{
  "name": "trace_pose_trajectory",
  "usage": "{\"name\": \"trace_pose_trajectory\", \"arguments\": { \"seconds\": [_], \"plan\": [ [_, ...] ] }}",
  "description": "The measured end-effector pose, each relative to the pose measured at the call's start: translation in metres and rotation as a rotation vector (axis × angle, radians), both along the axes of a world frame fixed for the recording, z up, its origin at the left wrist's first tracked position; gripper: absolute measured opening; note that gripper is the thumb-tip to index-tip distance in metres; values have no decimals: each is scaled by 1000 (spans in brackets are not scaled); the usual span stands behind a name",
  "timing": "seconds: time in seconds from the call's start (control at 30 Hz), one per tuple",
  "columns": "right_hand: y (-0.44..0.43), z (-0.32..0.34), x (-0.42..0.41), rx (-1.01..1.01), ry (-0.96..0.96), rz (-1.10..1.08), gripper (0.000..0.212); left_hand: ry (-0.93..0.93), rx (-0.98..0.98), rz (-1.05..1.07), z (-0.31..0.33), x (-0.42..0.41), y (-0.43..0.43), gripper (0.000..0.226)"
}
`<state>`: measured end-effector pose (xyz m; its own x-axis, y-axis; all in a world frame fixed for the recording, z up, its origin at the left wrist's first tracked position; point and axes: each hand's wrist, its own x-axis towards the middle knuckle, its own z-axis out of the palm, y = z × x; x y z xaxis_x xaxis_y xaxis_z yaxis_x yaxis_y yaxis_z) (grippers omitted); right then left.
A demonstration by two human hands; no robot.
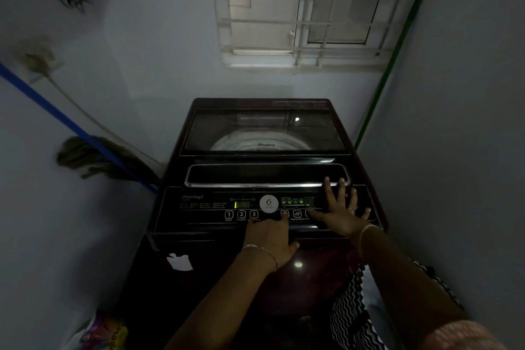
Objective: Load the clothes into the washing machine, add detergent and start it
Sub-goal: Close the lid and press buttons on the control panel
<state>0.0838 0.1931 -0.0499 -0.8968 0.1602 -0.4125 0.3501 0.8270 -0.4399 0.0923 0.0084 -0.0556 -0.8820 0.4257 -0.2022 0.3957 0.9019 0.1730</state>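
A barred window lets dull daylight into the pale blue wall. Right of the window leans a green pole. Far below-left of it rests a blue-handled mop.

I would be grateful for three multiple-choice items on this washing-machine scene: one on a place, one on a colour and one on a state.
1. Where does the index finger of the left hand press?
A. on button 1
B. on the control panel, just below and right of the round badge
C. on button 3

2. What colour does the lit display glow?
A. red
B. blue
C. green

3. How is the lid?
A. shut
B. raised upright
C. taken off

Answers:
1 B: the fingertip lies on a button beside the badge, well right of the numbered ones.
2 C: the digits and icons shine green.
3 A: the lid lies flat over the drum, which shows through its glass.
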Motion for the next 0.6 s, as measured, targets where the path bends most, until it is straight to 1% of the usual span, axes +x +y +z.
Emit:
{"name": "trace_pose_trajectory", "arguments": {
  "seconds": [0.47, 0.6],
  "plan": [
    [-1, -2, -1, 20, 11, -13, 93, 22, -2, 12, 1, 2, 0, 74],
    [-1, -2, -1, 17, 13, -10, 93, 4, -5, 18, 1, 2, 0, 74]
  ]
}}
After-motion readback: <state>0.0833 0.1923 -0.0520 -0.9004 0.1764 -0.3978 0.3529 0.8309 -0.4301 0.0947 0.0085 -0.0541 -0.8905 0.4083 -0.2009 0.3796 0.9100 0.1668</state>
